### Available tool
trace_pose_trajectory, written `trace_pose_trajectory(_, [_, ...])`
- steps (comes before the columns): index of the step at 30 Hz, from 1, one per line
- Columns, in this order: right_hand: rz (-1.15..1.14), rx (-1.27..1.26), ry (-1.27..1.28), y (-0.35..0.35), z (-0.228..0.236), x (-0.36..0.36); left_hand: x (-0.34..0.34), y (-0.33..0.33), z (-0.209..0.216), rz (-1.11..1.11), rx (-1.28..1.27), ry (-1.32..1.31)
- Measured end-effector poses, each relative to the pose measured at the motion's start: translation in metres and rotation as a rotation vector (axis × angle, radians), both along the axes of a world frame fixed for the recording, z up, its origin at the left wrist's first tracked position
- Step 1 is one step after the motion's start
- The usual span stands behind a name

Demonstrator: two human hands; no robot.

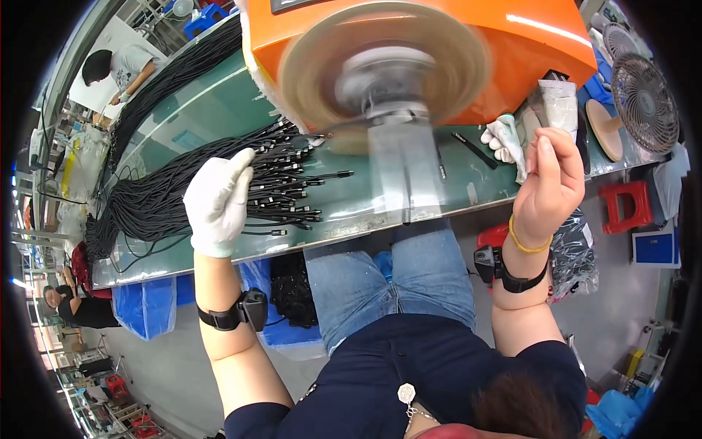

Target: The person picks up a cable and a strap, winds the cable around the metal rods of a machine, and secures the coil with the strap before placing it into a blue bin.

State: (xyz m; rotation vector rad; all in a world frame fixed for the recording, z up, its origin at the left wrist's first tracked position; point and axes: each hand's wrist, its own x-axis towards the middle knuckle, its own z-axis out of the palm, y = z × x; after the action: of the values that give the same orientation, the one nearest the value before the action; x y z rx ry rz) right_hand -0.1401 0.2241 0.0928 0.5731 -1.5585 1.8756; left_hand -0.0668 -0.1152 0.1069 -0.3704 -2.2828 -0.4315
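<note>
My left hand (218, 201), in a white glove, is raised over the left of the bench with its fingers drawn together. Beside and beneath it lies a large bundle of black cables (157, 194), their plug ends (289, 175) fanned to the right. My right hand (548, 175) is bare, with a yellow band at the wrist. Its thumb and fingertips meet in a pinch above the bench's front edge; whatever they hold, if anything, is hidden. Between my hands, an orange machine (526, 47) carries a round disc (307, 66) and a pale upright part (406, 161), both smeared by motion.
A crumpled white glove (503, 139) and a black strip (474, 150) lie on the green bench (344, 201). More black cables (179, 73) run along the far left. At right stand a fan (645, 102) and a red stool (626, 206). Another person (131, 66) works at upper left.
</note>
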Motion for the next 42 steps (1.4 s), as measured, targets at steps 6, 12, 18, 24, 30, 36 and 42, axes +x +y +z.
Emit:
trace_pose_trajectory(6, [0.011,0.080,0.012,0.002,0.000,0.007,-0.004,0.022,0.007,-0.055,-0.056,0.024])
trace_pose_trajectory(12, [0.024,0.155,0.055,-0.003,0.000,0.021,-0.013,0.089,0.026,-0.211,-0.383,-0.146])
trace_pose_trajectory(18, [0.227,0.511,-0.006,-0.030,0.004,0.018,-0.029,0.114,0.032,-0.402,-0.201,-0.211])
trace_pose_trajectory(24, [0.272,0.650,0.196,-0.036,-0.005,0.004,-0.001,0.123,-0.069,-0.531,1.006,0.167])
trace_pose_trajectory(30, [0.236,0.800,0.161,-0.034,0.013,0.006,-0.031,0.187,-0.050,-0.875,2.074,-0.612])
trace_pose_trajectory(36, [0.218,0.608,-0.065,-0.050,0.022,-0.043,-0.058,0.205,-0.032,-0.708,2.256,-0.454])
trace_pose_trajectory(42, [0.448,0.376,-0.332,-0.048,0.012,-0.026,-0.040,0.200,-0.038,-0.733,2.309,-0.416])
